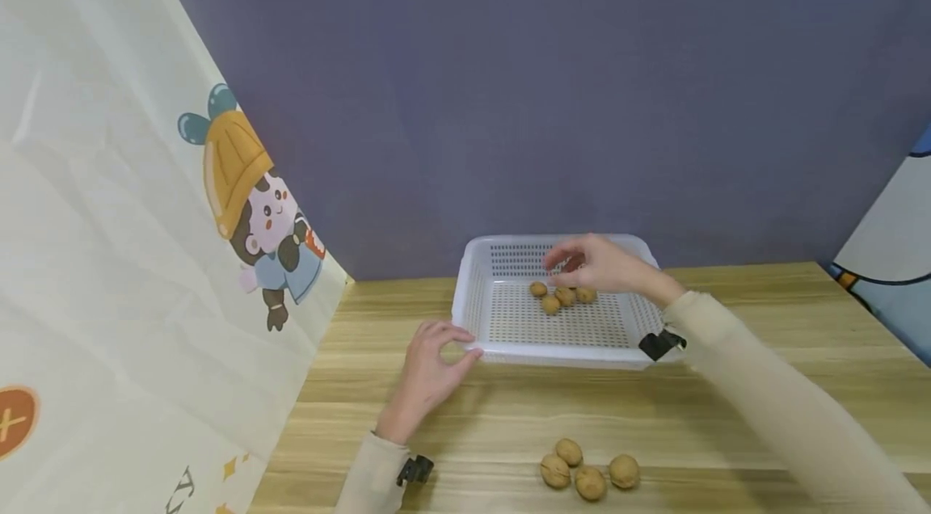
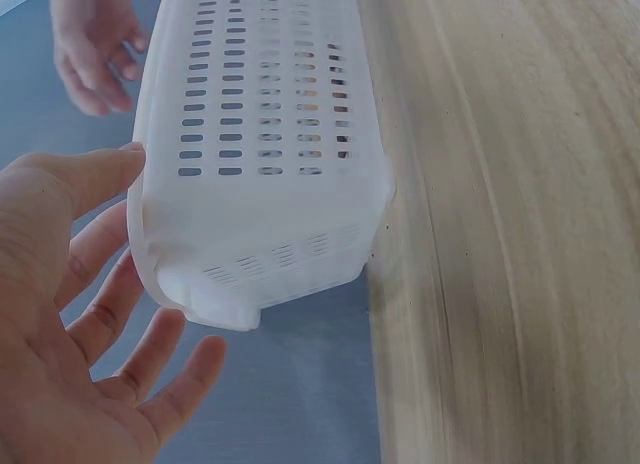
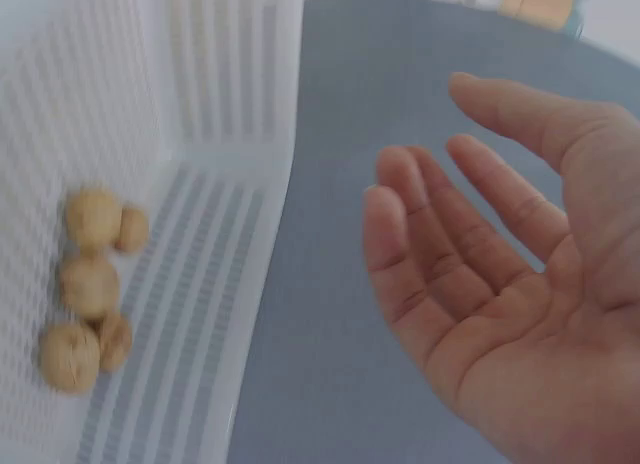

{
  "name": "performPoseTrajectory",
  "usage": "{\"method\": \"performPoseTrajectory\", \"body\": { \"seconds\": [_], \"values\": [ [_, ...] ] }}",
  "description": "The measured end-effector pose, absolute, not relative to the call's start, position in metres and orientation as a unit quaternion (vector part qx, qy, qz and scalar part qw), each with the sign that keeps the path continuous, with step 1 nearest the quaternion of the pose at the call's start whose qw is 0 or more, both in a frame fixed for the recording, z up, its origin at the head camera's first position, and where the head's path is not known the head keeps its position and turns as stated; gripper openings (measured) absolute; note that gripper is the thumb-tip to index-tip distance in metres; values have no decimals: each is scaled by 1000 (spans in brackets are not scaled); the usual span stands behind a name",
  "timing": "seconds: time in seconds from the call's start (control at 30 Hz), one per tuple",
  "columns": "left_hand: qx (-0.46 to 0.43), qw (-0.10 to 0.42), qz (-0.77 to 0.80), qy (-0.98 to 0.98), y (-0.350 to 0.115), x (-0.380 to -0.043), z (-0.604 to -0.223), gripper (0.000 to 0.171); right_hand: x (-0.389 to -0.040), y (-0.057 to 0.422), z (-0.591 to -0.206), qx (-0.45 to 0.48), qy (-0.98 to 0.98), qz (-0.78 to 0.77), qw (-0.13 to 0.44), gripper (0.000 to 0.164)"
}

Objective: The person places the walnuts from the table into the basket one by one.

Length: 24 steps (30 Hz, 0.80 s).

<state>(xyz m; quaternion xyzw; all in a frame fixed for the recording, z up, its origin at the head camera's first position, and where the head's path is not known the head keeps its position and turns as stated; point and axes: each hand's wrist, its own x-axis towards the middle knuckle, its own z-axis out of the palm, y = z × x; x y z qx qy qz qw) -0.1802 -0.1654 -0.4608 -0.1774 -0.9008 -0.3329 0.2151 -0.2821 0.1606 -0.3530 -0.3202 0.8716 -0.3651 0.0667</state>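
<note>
A white slotted plastic basket [image 1: 560, 353] stands toward the back of the wooden table. My left hand [image 1: 429, 364] pinches its near left corner; in the left wrist view the thumb lies at the rim and the other fingers [image 2: 115, 294] spread around the corner. Over the basket hovers my right hand [image 1: 607, 263], its fingers loosely bent with nothing in them, as the right wrist view confirms. Several walnuts [image 1: 550, 304] lie together on the basket floor, partly overlapped by the right hand in the head view. Nearer to me, several more walnuts [image 1: 590, 483] sit on the table.
Behind the basket the wooden table [image 1: 494, 425] meets a dark blue-grey backdrop [image 1: 538, 94]. A pale sheet with a cartoon figure [image 1: 269, 215] rises along the left side. Another printed sheet [image 1: 887, 239] borders the right.
</note>
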Motion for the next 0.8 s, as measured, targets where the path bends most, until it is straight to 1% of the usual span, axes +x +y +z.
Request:
{"method": "performPoseTrajectory", "body": {
  "seconds": [0.1, 0.2, 0.37, 0.47, 0.6, 0.8],
  "values": [
    [-178, 213, -334, -901, -165, -180, -461, 23, -256, 155, -357, -346, 854, -384, 58, 27],
    [-176, 210, -334, -902, -165, -180, -460, 24, -232, 150, -370, -369, 828, -416, 63, 24],
    [-175, 200, -334, -904, -164, -178, -460, 23, -192, 149, -404, -378, 794, -464, 108, 21],
    [-174, 196, -335, -905, -163, -177, -460, 23, -173, 150, -425, -379, 792, -462, 123, 23],
    [-174, 200, -333, -905, -163, -177, -460, 23, -156, 152, -449, -391, 800, -438, 127, 27],
    [-169, 200, -333, -906, -165, -178, -459, 23, -148, 154, -473, -401, 789, -430, 176, 29]
  ]
}}
